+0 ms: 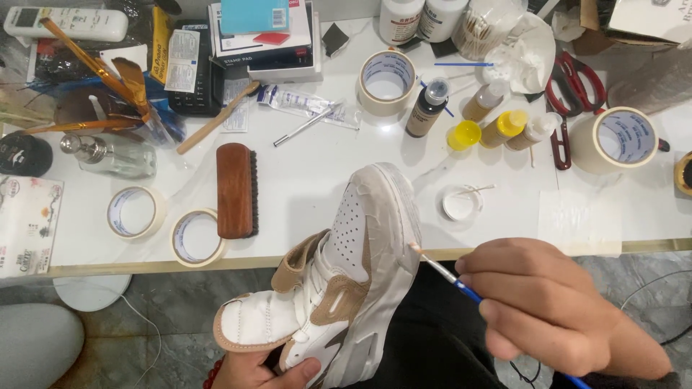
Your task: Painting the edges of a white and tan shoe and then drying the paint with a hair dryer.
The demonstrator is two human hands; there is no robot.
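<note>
1. The left hand (263, 371), nearest the camera at the bottom edge, has its grip clamped on the heel end of a white and tan sneaker (339, 277).
2. The right hand (559, 310) pinches a blue-handled paintbrush (450, 275), grip closed on it.
3. The brush tip touches the sneaker's sole edge up and left of the right hand; the shoe's long axis runs toe-up toward the counter (324, 162).
4. Beyond lie a small white dish (461, 204), a wooden brush (236, 189) and tape rolls (196, 238).
</note>
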